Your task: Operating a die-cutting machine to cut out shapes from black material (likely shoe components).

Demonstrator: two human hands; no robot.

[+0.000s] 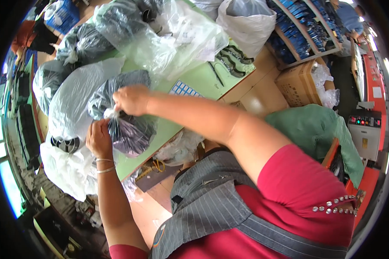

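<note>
Right hand [133, 100]: we had its forearm reaching in from the right, back of the hand uppermost, fingers closed on the gathered neck of the bag [133, 134]. Left hand [98, 137]: we held it lower, forearm rising steeply from the lower edge, pale bangles [105, 169] at the wrist, fingers bent and pinching at the same neck from its near left side. Bag: thin clear plastic, glossy, creased, rounded, bulging with dark contents; we found it lying at the near edge of the table [203, 82]. Table: smooth, pale green. Film [173, 49]: we listed a crumpled, translucent heap beyond the bag. Sheet [184, 89]: flat, blue and white grid, right of the bag. Sack [259, 32]: white, slumped plastic. Carton [296, 88]: brown cardboard, boxy, clear plastic bulging from it.
</note>
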